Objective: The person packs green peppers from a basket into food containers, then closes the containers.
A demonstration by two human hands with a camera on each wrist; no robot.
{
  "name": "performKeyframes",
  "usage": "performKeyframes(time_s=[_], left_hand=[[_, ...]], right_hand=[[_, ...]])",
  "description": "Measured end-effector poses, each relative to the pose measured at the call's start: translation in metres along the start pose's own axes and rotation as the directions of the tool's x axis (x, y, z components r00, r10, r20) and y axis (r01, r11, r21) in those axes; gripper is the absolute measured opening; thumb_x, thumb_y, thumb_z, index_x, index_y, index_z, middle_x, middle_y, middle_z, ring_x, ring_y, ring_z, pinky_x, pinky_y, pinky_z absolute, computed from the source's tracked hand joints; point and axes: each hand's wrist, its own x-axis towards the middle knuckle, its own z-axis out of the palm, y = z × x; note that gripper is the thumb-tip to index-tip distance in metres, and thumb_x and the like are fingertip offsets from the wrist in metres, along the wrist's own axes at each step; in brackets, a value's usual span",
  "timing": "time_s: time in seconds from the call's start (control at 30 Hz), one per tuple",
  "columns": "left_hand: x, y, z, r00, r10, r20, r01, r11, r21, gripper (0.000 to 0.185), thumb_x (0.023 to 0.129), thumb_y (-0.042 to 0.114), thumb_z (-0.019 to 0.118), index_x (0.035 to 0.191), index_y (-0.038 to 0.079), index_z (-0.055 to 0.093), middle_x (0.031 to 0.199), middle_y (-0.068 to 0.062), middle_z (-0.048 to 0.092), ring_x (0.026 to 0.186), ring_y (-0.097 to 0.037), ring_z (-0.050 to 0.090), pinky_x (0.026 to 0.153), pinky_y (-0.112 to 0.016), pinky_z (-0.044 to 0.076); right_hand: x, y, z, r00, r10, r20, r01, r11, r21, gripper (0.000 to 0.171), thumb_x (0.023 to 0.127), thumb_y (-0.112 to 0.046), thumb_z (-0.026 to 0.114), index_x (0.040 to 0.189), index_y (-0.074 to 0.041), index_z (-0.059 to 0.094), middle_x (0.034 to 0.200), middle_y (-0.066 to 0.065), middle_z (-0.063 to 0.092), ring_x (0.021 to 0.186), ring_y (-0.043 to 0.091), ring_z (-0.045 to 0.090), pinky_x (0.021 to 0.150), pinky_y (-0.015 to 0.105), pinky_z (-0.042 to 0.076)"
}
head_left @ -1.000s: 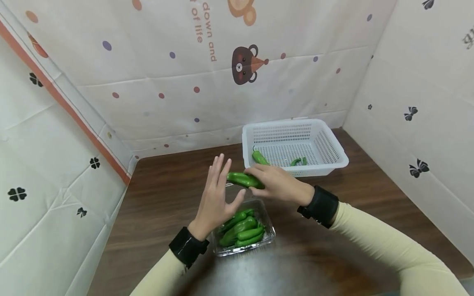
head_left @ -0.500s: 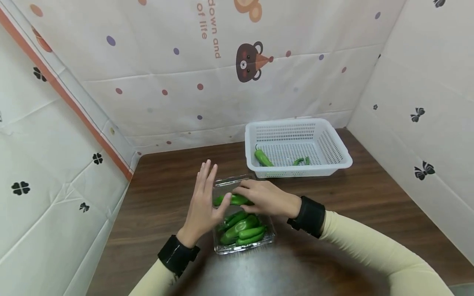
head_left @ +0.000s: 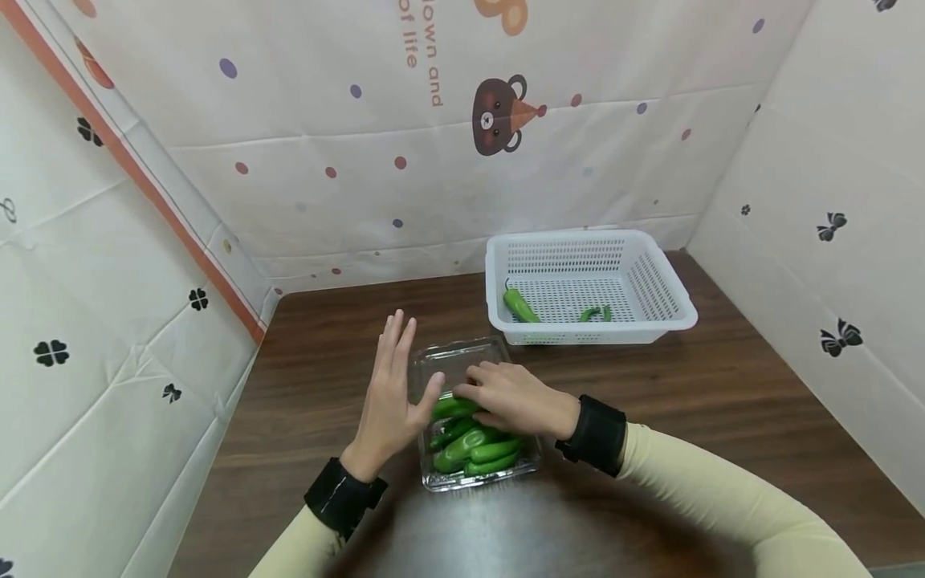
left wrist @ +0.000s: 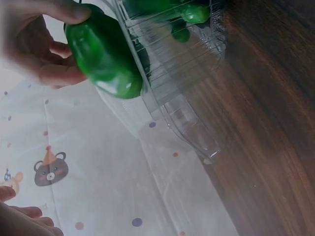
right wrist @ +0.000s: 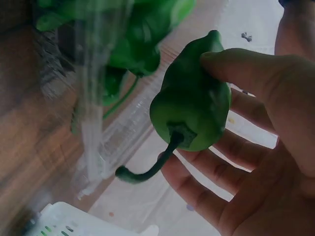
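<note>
The right hand [head_left: 516, 399] has come down from near the white basket [head_left: 682, 319] to the clear box [head_left: 433, 363], bringing a green pepper [head_left: 454, 407] with it. A second ago that pepper was held in the air between basket and box; now it sits low over the pile of peppers [head_left: 477, 453] already in the box, at the end of the pile nearer the basket. The grip is closed around the pepper: in the right wrist view the thumb [right wrist: 246, 66] presses on top and the fingers [right wrist: 231, 177] curl beneath, the stalk pointing out of the hand.

The left hand [head_left: 390, 401] has dropped with it and now stands on edge against the box's left side, fingers straight and together, holding nothing; its thumb lies close to the pepper's tip, and whether it touches cannot be told.

Judging from this, the pepper is being laid into the box, and the release is not yet made. Two more peppers [head_left: 520, 305] lie in the basket, beyond the box on the tabletop [head_left: 723, 401].
</note>
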Motion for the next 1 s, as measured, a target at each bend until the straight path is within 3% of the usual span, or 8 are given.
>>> performKeyframes(time_s=[0.2, 0.47, 0.77, 1.0], left_hand=[[-0.002, 0.000, -0.001, 1.000, -0.018, 0.000, 0.018, 1.000, -0.009, 0.076, 0.099, 0.035, 0.056, 0.162, 0.005, 0.026, 0.171, -0.014, 0.015, 0.156, -0.036, 0.015, 0.125, -0.059, 0.014], [-0.005, -0.001, 0.000, 1.000, -0.028, 0.004, 0.028, 1.000, -0.011, 0.077, 0.099, 0.033, 0.058, 0.163, 0.006, 0.026, 0.171, -0.012, 0.015, 0.157, -0.035, 0.014, 0.125, -0.058, 0.014], [-0.007, -0.002, 0.006, 1.000, -0.014, 0.026, 0.015, 1.000, -0.004, 0.076, 0.102, 0.042, 0.053, 0.164, 0.009, 0.025, 0.171, -0.012, 0.016, 0.157, -0.033, 0.014, 0.125, -0.059, 0.015], [-0.004, 0.001, 0.012, 1.000, 0.006, 0.027, -0.005, 1.000, -0.010, 0.076, 0.101, 0.040, 0.056, 0.162, 0.004, 0.028, 0.170, -0.014, 0.018, 0.156, -0.036, 0.015, 0.124, -0.060, 0.016]], right_hand=[[0.002, -0.004, 0.010, 1.000, 0.009, -0.027, -0.012, 0.994, -0.112, 0.036, 0.090, -0.026, 0.082, 0.124, -0.020, 0.070, 0.105, 0.005, 0.064, 0.087, 0.022, 0.060, 0.068, 0.033, 0.054], [0.002, -0.009, 0.019, 0.998, 0.029, -0.061, -0.041, 0.976, -0.212, 0.027, 0.097, -0.018, 0.073, 0.122, -0.027, 0.072, 0.112, 0.005, 0.067, 0.092, 0.024, 0.060, 0.072, 0.035, 0.056], [-0.001, -0.009, 0.019, 0.996, 0.044, -0.073, -0.056, 0.983, -0.176, 0.034, 0.092, -0.032, 0.080, 0.124, -0.025, 0.074, 0.116, 0.006, 0.065, 0.096, 0.024, 0.057, 0.076, 0.037, 0.053], [-0.003, -0.008, 0.018, 0.996, 0.035, -0.080, -0.048, 0.986, -0.162, 0.028, 0.095, -0.028, 0.077, 0.123, -0.023, 0.075, 0.112, 0.004, 0.066, 0.094, 0.022, 0.056, 0.076, 0.035, 0.049]])
